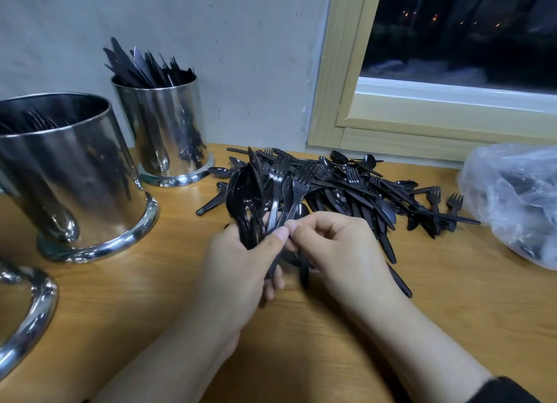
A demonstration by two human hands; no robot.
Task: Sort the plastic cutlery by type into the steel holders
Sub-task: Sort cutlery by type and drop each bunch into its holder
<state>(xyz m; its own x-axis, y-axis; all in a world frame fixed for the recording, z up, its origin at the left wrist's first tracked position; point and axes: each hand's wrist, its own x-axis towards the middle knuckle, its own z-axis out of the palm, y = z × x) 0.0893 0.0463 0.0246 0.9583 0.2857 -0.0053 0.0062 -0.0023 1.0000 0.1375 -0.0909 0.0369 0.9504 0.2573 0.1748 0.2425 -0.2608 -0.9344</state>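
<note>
My left hand [241, 261] grips a bunch of black plastic cutlery [256, 197], spoons and forks standing upright. My right hand [334, 246] pinches the handle of one black fork [300, 181] in that bunch, fingertips touching my left thumb. Behind the hands lies a loose pile of black forks, spoons and knives [370, 191] on the wooden table [452, 297]. A steel holder [165, 131] at the back holds knives. A larger steel holder [69, 173] at the left has forks inside. The rim of a third holder [33, 309] shows at the left edge.
A crumpled clear plastic bag [515, 197] with dark cutlery inside lies at the right. A grey wall and a wood-framed window [391, 116] close off the back of the table.
</note>
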